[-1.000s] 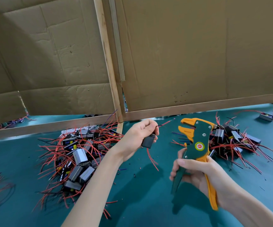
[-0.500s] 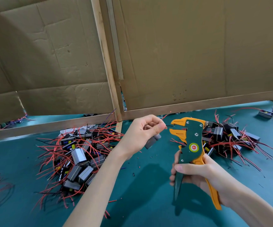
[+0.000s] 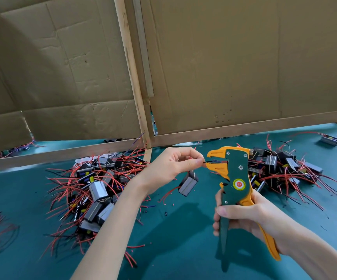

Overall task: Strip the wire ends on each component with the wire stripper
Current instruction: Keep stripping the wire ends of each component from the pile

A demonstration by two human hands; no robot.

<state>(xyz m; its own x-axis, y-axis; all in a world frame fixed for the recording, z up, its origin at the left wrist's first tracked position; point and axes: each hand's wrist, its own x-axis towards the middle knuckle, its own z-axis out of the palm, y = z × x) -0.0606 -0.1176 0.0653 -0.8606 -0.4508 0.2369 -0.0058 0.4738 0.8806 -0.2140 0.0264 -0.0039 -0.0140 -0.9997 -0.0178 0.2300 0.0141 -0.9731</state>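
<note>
Now left hand pinches black wire at wire stripper.

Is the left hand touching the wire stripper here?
Apart. Head view shows a gap between the left hand and the wire stripper, bridged only by the black wire it pinches.

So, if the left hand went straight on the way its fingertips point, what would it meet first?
Most likely the orange head of the wire stripper: the left hand pinches a black wire whose end reaches the open jaws, with nothing else visible between. Depth is unclear.
</note>
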